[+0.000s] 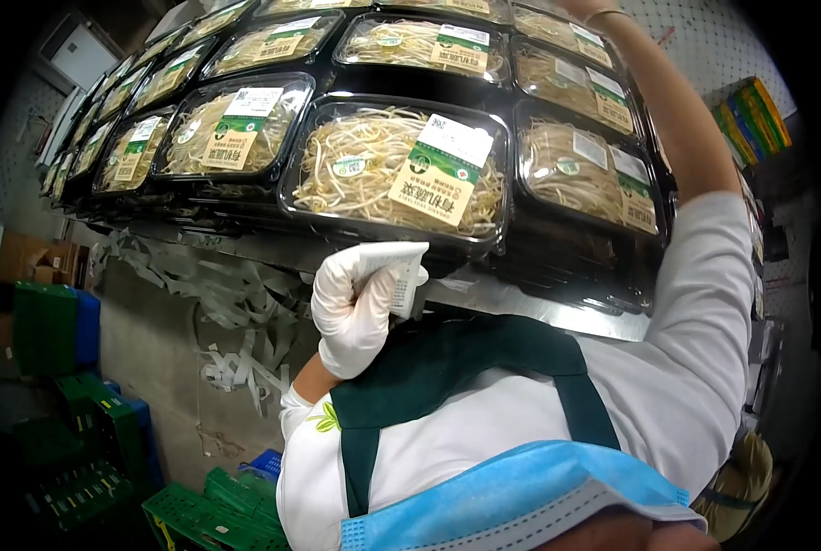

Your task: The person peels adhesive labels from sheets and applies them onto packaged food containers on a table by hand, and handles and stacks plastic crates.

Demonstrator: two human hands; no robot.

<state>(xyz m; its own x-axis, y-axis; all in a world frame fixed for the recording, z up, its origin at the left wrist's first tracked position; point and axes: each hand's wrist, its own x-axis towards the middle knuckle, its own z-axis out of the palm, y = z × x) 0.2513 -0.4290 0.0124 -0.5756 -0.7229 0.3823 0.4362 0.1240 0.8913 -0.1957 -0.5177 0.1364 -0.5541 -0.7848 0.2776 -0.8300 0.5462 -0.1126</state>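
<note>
My left hand (348, 320), in a white glove, is closed on a small stack of white printed labels (405, 292). It is in front of my chest, just below the nearest tray of bean sprouts (365, 170). This tray is black with a clear lid and carries a white, green and tan label (445, 170). My right arm stretches forward over the trays on the right. Only part of my right hand (594, 7) shows at the top edge, near the far-right trays (567, 41); its fingers are cut off by the frame.
More labelled sprout trays (236, 129) stand in stacked rows across the metal table (557, 317). Green crates (43, 326) are at the lower left, and torn white strips (236, 298) hang beside the table. A yellow-green stack (752, 119) is at the far right.
</note>
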